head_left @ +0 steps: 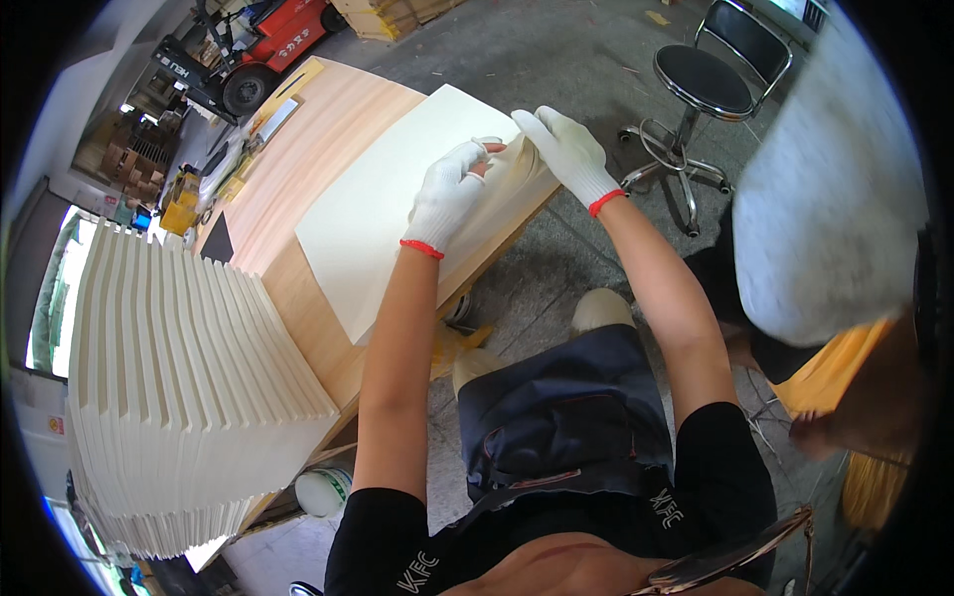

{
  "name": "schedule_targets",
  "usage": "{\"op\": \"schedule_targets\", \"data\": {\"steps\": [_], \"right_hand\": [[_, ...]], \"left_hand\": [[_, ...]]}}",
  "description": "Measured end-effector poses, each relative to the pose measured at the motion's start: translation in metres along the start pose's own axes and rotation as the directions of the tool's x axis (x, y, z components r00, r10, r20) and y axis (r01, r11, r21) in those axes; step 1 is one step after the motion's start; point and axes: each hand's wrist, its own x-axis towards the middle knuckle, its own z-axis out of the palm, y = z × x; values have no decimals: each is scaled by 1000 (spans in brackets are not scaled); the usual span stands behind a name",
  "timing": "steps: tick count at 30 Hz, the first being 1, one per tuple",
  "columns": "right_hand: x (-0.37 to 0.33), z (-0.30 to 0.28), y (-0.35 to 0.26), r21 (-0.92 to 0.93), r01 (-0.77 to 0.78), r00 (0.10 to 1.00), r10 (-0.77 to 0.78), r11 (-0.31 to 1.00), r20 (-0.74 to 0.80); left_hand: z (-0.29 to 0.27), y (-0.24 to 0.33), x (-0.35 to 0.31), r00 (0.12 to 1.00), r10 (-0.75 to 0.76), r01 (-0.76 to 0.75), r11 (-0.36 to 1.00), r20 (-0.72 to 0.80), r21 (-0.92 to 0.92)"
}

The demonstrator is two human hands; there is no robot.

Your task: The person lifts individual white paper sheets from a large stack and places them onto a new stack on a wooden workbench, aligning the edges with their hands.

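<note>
A large cream sheet (373,214) lies across the wooden table, its right edge lifted and curled near my hands; more layers seem to show at the curl. My right hand (571,154), in a white knit glove with a red cuff, grips that edge, its thumb on the near side and its other fingers partly hidden. On the sheet, just to the left, rests my left hand (447,194), gloved alike with some fingertips bare. Its fingers are curled in; whether they pinch anything is hidden.
A tall fanned stack of folded cream sheets (189,368) stands at the table's left end. Beyond the wooden tabletop (333,104) is a red forklift (283,40). A black swivel chair (706,84) stands at the far right. Close on my right is a person in a pale top (835,189).
</note>
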Motion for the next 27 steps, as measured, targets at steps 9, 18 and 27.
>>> {"op": "schedule_targets", "data": {"steps": [9,18,27], "right_hand": [[-6,12,11,97,88,988,-75,991,-134],[-11,14,16,135,166,975,-142,977,-171],[-6,9,14,104,114,991,-106,988,-82]], "left_hand": [[1,-10,7,995,93,-93,996,34,-6],[3,-7,7,999,28,-29,999,35,35],[6,-3,5,994,104,-105,988,16,115]]}}
